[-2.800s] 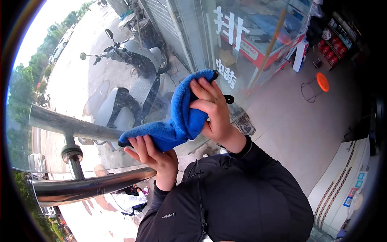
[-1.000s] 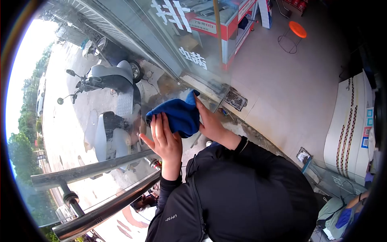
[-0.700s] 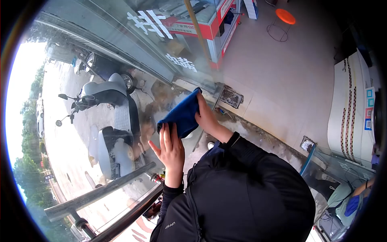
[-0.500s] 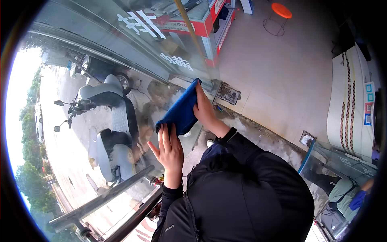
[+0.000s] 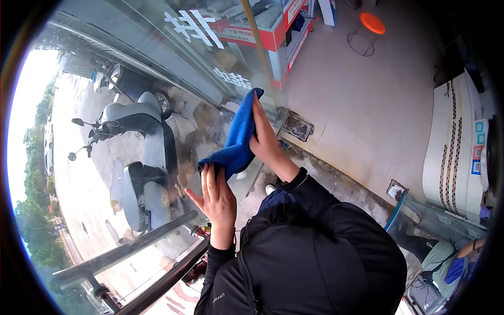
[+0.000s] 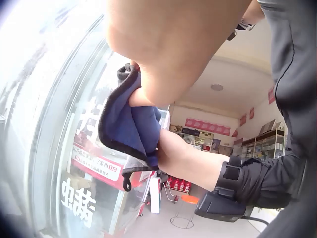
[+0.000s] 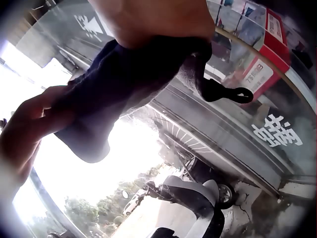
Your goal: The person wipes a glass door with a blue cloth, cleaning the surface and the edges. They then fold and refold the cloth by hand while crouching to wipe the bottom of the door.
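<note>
A blue towel (image 5: 236, 139) with dark edging is stretched between both hands in front of the glass, folded and sagging in the middle. My left hand (image 5: 218, 202) holds its lower left end, fingers along the edge and one finger splayed out. In the left wrist view the thumb lies across the towel (image 6: 129, 124). Higher up, my right hand (image 5: 269, 147) grips the other end, much of its grip hidden by cloth. A black hanging loop (image 7: 233, 94) dangles from a corner in the right wrist view.
A glass pane with white lettering (image 5: 191, 29) stands ahead. Metal door handles (image 5: 131, 247) are at lower left. Beyond the glass is a parked scooter (image 5: 152, 142). An orange stool (image 5: 373, 23) stands inside, with a white counter (image 5: 457, 152) at right and a seated person (image 5: 446, 262) lower right.
The view has turned so more floor shows at right. The towel has gone from bunched up to a longer, narrower fold; most recently its right end has risen slightly. Both hands keep hold of it.
</note>
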The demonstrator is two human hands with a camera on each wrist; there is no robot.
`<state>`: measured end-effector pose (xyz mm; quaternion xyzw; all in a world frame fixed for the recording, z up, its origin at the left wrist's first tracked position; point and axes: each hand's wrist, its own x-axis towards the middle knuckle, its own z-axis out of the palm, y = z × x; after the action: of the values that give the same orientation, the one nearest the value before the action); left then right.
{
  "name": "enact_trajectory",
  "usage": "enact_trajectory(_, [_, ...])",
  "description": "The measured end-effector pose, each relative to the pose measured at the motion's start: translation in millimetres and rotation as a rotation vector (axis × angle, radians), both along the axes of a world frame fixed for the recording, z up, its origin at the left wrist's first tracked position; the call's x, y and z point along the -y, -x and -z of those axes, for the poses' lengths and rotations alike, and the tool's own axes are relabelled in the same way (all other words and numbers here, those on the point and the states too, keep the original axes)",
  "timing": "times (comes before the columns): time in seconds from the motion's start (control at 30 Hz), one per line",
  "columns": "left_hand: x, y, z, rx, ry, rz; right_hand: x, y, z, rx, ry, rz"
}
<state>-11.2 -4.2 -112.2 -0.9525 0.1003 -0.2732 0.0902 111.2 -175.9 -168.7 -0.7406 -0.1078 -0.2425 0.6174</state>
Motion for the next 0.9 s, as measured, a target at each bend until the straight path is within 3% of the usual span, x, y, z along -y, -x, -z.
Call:
enact_trajectory(0.07, [-5,6,-23,0.099,0.044,-0.033,1,-1,-45,0.127,0.134,0.001])
enact_trajectory(0.2, [-2,-1,-38,0.185,0.041,-0.058,-7,-16,-55,0.195,0.222,0.143])
enact_trajectory(0.33, [12,-22,-29,0.101,-0.044,0.015,1,-31,-2,-0.024,0.22,0.213])
enact_trajectory(0.47, [28,-48,8,-0.117,-0.19,0.154,5,-46,108,-0.358,0.125,0.19])
enact_trajectory(0.53, [35,-55,24,-0.199,-0.231,0.191,-1,-48,168,-0.552,-0.024,0.08])
enact_trajectory(0.57, [37,-56,30,-0.241,-0.245,0.199,0,-44,173,-0.546,-0.029,0.086])
enact_trajectory(0.63, [36,-53,33,-0.267,-0.205,0.202,-2,-38,178,-0.737,-0.108,-0.131])
enact_trajectory(0.67, [34,-51,30,-0.285,-0.182,0.198,-6,-35,168,-0.728,-0.115,-0.125])
enact_trajectory(0.73, [30,-45,17,-0.234,-0.153,0.182,-18,-33,136,-0.352,-0.038,0.172])
enact_trajectory(0.8, [29,-43,1,-0.114,-0.097,0.139,-6,-31,41,-0.101,-0.092,0.198])
enact_trajectory(0.9, [39,-52,-28,0.043,-0.067,0.108,14,-54,-35,0.057,-0.027,0.194])
